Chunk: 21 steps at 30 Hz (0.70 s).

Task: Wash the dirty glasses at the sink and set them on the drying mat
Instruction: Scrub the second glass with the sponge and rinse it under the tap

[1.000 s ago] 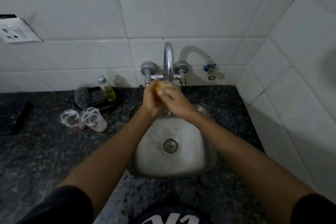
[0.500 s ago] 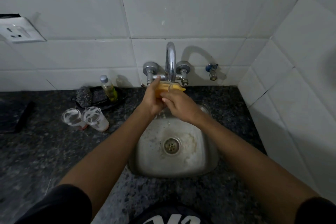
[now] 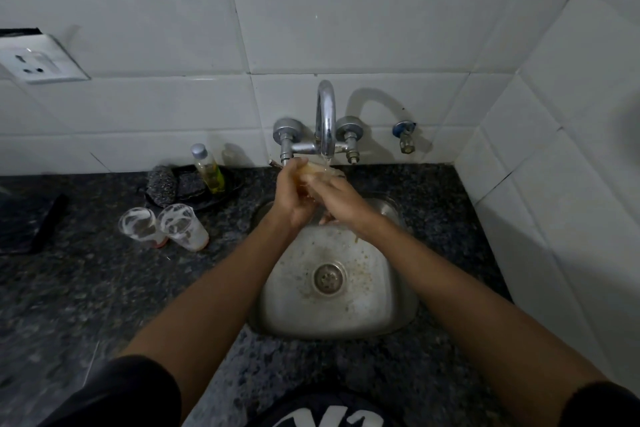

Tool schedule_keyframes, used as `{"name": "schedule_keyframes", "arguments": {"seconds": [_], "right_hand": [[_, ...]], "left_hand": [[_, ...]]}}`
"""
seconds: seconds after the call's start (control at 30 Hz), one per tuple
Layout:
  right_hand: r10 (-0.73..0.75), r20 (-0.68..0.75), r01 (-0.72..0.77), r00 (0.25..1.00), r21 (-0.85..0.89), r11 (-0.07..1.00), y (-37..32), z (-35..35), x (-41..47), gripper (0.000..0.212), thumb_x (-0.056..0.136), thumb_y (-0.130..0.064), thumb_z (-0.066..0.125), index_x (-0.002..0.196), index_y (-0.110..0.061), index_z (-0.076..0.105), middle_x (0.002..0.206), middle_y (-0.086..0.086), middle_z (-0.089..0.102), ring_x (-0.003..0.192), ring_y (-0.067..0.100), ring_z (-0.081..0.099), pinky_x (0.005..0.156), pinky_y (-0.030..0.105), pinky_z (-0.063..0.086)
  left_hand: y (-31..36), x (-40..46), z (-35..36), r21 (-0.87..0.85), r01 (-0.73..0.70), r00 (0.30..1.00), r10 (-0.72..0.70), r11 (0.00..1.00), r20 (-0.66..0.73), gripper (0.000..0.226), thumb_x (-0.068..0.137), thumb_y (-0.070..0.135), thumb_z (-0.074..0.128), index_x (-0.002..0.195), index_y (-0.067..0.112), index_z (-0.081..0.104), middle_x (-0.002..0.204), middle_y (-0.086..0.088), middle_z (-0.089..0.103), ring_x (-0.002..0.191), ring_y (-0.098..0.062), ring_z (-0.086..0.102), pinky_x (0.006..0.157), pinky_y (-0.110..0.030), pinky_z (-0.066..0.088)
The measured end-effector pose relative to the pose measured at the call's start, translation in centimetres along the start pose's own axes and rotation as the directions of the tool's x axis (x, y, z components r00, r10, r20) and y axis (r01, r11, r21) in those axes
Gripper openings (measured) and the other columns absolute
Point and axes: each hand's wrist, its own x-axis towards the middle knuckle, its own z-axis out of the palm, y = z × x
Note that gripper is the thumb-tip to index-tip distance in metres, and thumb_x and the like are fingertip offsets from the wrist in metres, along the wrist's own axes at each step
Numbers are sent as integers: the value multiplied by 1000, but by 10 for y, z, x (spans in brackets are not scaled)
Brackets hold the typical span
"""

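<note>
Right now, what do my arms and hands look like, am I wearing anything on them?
Both forearms are bare from the short sleeves down. The left sleeve and right sleeve are black, ending around the upper arm, part of a black shirt with white lettering on the chest. No gloves, watch, rings or bracelets show on the left hand or right hand.

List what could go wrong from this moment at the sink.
1. The glass is wet under the running tap, gripped by the left hand with the right hand against it; it may slip and break in the steel sink.
2. It is held close beneath the spout, so lifting it carelessly might knock the rim.
3. The two soapy glasses stand touching on the counter; reaching for one may topple the other.
</note>
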Motion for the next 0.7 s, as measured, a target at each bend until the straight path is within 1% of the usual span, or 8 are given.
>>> {"name": "schedule_keyframes", "arguments": {"seconds": [0.07,0.17,0.23,0.3,0.4,0.5,0.6,0.7], "right_hand": [[-18,-46,18,999,8,1000,-7,1,-1,32,111,-35,46,122,-15,68,113,7,69,89,18,71,58,28,57],[-116,3,115,993,-146,983,-1,0,-3,40,113,-38,41,137,-15,63,122,-2,66,100,8,67,75,30,61],[11,19,-12,1000,46,999,-1,0,-6,43,112,-46,38,138,-20,62,128,3,69,104,17,71,67,34,61],[116,74,-133,991,322,937,-3,1,-7,53,111,-54,34,134,-20,68,126,6,74,107,23,74,64,35,59],[159,110,-193,981,480,856,-3,0,-7,63,109,-60,31,130,-17,72,121,8,77,109,27,74,68,38,58],[184,0,-166,983,428,888,0,1,-8,62,109,-58,38,124,-9,73,112,18,78,92,30,75,63,36,60],[208,-179,-124,961,394,911,7,0,-10,55,111,-48,43,112,-2,73,100,22,78,74,24,73,54,33,60],[210,-300,-99,930,344,934,16,-5,-11,50,111,-41,47,98,-1,74,83,17,77,67,24,71,52,32,56]], "left_hand": [[-3,-1,1,-30,3,1000,-3,1000,-3,41,104,45,53,88,13,73,91,-8,68,87,-23,71,80,-38,55],[1,-2,4,17,-5,1000,5,1000,17,52,106,52,51,88,11,78,91,-9,73,91,-24,74,83,-40,58],[0,-4,6,65,8,999,-5,998,-46,44,105,49,50,90,14,72,92,-9,70,87,-23,72,76,-36,57],[-5,-3,4,44,17,995,-13,999,-95,41,101,50,54,87,17,73,89,-6,71,84,-20,72,79,-34,53],[-9,-3,-2,-3,7,995,-7,1000,-99,39,87,51,67,90,12,75,89,-9,73,91,-26,74,85,-38,55],[-7,1,-8,-42,-32,993,27,999,-116,55,75,43,80,114,6,68,107,-21,70,103,-37,72,87,-48,59],[-5,1,-6,-35,-131,965,119,991,-233,84,62,36,91,131,-3,62,123,-31,68,114,-43,71,97,-61,57],[-2,0,-4,30,-258,913,254,966,-321,89,59,30,91,136,-2,60,109,-20,69,102,-35,71,94,-52,58]]}}
